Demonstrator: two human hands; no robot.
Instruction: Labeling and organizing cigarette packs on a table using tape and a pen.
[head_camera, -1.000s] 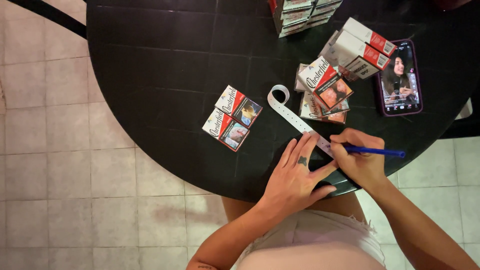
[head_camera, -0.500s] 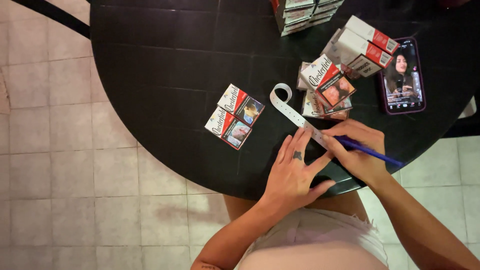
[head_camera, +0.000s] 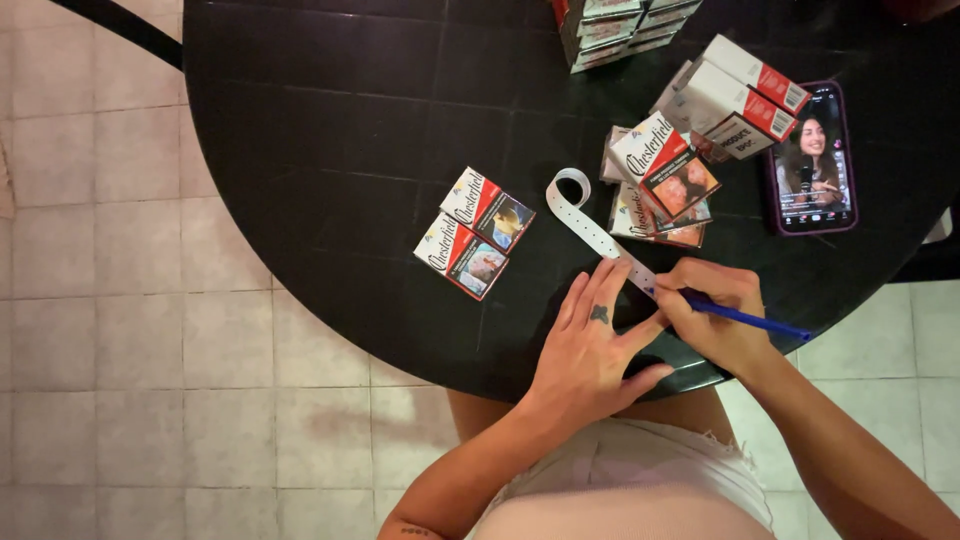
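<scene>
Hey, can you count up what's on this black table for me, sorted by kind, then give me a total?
Flat red and white packs lying as a pair, left: 2
Packs piled by the phone, overlapping, roughly: 6
Packs stacked at the top edge, partly cut off: cannot count
White paper strip: 1
Blue pen, in the right hand: 1
Phone: 1
Total countable: about 11

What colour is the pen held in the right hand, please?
Blue; the pen in the right hand shows best in the head view.
</scene>
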